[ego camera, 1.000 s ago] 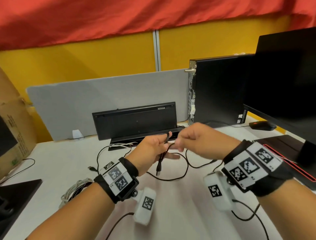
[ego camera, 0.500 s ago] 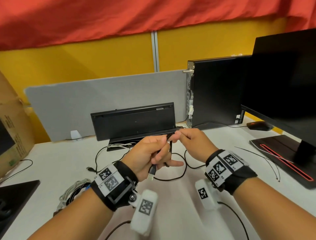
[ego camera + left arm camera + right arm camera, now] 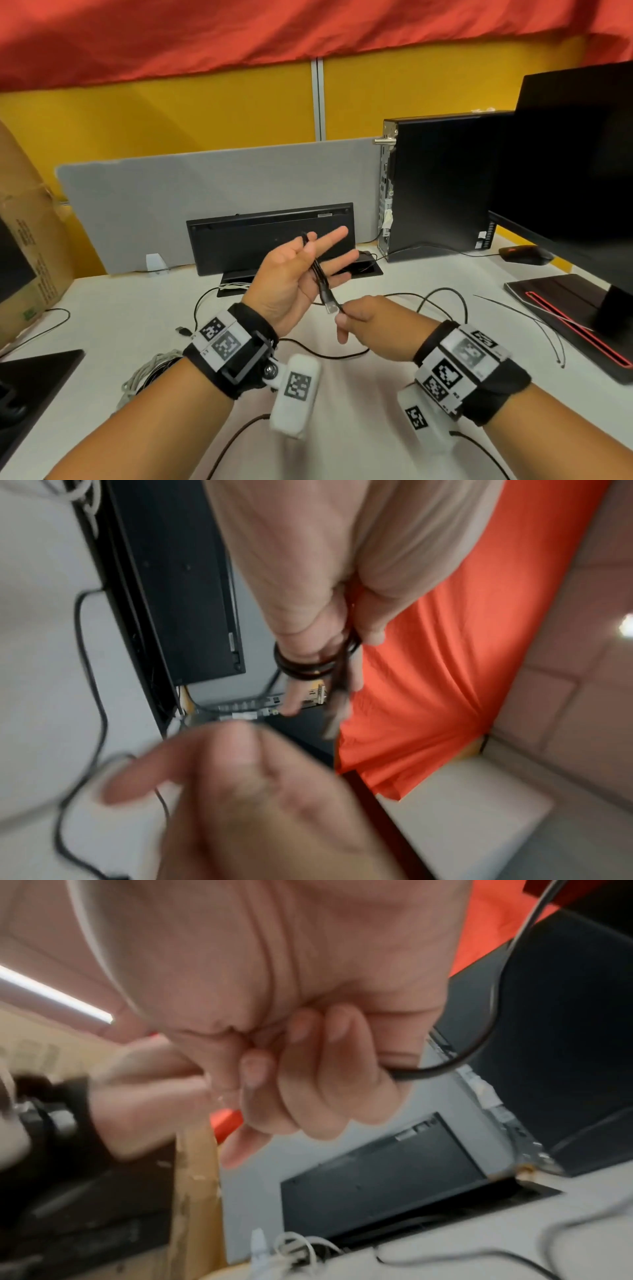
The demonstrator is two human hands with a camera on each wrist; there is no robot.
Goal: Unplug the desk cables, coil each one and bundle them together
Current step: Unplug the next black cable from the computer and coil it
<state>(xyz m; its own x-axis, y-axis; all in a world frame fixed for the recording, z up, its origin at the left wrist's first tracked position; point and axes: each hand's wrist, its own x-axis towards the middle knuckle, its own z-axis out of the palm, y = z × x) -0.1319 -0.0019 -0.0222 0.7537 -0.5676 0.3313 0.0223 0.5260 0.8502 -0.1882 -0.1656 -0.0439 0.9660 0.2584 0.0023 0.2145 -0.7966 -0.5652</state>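
You're holding your left hand up above the desk with the fingers spread and straight, and the black cable is looped around them, several turns showing on the fingers in the left wrist view. Its plug end is hanging down off your palm, pointing toward your right hand. That right hand is sitting just below and beside the left, fingers curled tight and pinching the cable right behind the plug; the right wrist view is showing the cord running out of your fist and curving away.

The rest of that cable is trailing loose across the white desk behind your right hand, looping toward the computer tower. The upturned keyboard is leaning against the grey divider straight behind your hands, near but not touching. The monitor and its base are crowding the right edge. To your left, a pale cable bundle is lying close to your left wrist, and a cardboard box is standing at the far left edge. Open white desk is showing between your forearms.
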